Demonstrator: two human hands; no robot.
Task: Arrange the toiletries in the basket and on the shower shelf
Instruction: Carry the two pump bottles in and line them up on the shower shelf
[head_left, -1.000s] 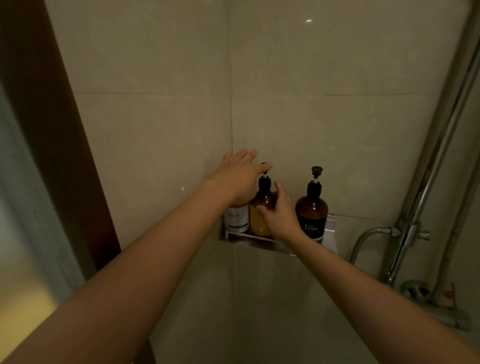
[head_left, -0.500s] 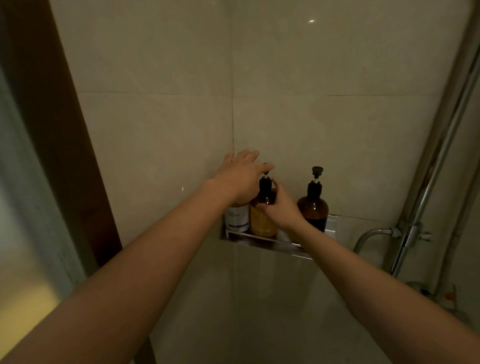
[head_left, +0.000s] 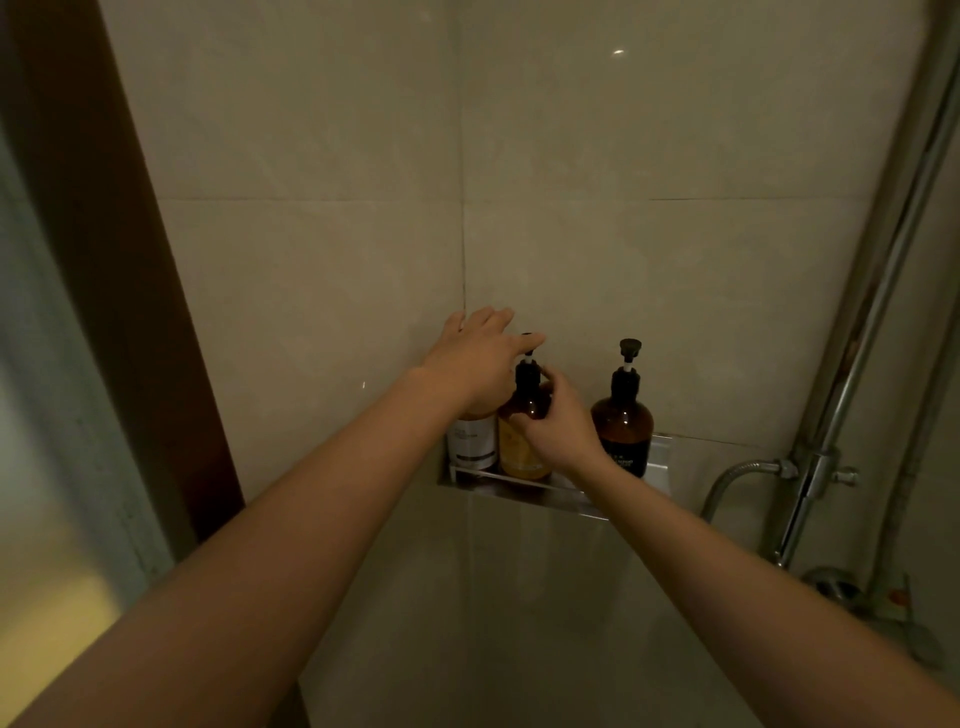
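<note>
Right hand (head_left: 558, 434) holds amber bottle (head_left: 522, 441); left hand (head_left: 480, 364) above.

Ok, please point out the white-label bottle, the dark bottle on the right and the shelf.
white-label bottle (head_left: 472, 441), head view, on its white label.
dark bottle (head_left: 622, 423), head view, on its brown body.
shelf (head_left: 511, 488), head view, on its metal front rim.

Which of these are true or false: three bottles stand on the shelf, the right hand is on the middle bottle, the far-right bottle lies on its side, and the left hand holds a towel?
1. Three bottles stand on the shower shelf. True.
2. The right hand grips the middle amber bottle. True.
3. The dark bottle lies on its side. False: it stands upright.
4. The left hand holds a towel. False: it reaches over the white-labelled bottle.
</note>
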